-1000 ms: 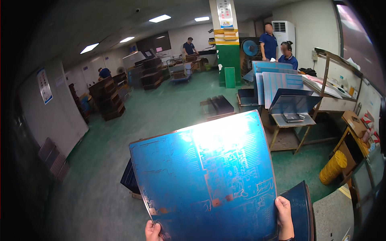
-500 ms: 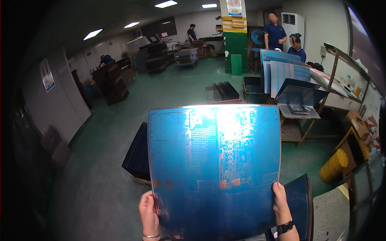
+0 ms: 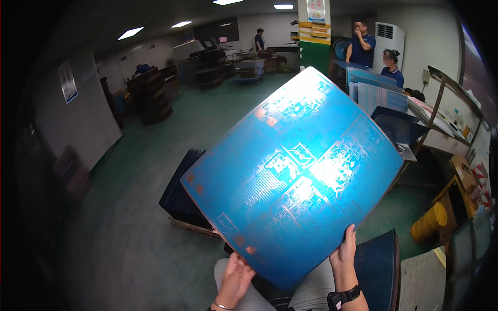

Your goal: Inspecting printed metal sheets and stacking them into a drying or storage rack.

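Observation:
A large blue circuit board panel (image 3: 290,181), patterned with copper traces, is held up in front of me and turned cornerwise. Light glares off its upper corner and middle. Its lower left edge is gripped by my left hand (image 3: 237,276), which wears a bangle at the wrist. On the lower right edge, my right hand (image 3: 344,254) holds on with the thumb raised along the border. A black watch (image 3: 343,297) is on that wrist. The panel hides the fingers behind it.
Dark panels (image 3: 179,186) stand in a rack at left, beyond the board. More dark panels (image 3: 377,264) lean at my right, beside a grey board (image 3: 423,277). A yellow roll (image 3: 429,223) stands further right. Upright blue panels (image 3: 381,96) and two people in dark blue shirts are at the far right.
The panel has turned from nearly square-on to cornerwise, its upper corner rising. My left hand has moved right and down along its edge; my right hand has shifted slightly left.

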Motion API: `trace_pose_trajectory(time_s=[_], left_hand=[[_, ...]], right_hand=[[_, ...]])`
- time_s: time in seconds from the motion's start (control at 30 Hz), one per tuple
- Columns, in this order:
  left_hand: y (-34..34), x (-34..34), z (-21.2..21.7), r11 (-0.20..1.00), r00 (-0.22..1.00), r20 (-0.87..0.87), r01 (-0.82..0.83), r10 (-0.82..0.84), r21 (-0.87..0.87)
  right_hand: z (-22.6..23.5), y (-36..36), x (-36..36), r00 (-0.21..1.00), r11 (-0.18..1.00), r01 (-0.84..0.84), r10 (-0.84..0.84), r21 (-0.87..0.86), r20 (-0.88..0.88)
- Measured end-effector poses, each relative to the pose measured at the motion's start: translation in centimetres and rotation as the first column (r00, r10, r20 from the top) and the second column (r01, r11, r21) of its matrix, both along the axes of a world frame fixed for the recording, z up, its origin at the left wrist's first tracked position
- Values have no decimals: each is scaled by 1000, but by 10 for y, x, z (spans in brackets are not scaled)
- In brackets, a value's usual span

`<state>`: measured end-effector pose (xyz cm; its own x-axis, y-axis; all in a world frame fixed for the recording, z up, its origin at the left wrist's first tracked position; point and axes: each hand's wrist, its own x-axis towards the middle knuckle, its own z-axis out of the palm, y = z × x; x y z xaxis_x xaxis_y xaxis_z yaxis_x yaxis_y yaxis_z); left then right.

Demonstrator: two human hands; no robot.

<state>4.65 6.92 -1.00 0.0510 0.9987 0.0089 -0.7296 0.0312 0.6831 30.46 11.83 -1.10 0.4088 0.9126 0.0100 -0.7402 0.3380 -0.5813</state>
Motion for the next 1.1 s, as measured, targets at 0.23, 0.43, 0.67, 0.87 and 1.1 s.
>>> trace_pose_trajectory(time_s=[0.23,0.43,0.67,0.87,1.1], left_hand=[[-2,-8,4,988,987,118,-97,111,-117],[-10,-31,4,980,987,43,-146,153,-135],[-9,-49,7,989,988,-108,-116,106,-92],[-7,-70,18,996,991,-119,-63,55,-66],[-17,-92,17,991,984,-162,-85,68,-100]], right_hand=[[-8,-24,14,979,984,-177,177,-5,102],[-43,-24,135,988,996,92,-94,-20,-120],[-58,-64,176,979,978,203,-203,-55,3],[-28,-92,168,902,930,247,-117,-274,416],[-16,-126,152,700,944,160,98,-289,707]])
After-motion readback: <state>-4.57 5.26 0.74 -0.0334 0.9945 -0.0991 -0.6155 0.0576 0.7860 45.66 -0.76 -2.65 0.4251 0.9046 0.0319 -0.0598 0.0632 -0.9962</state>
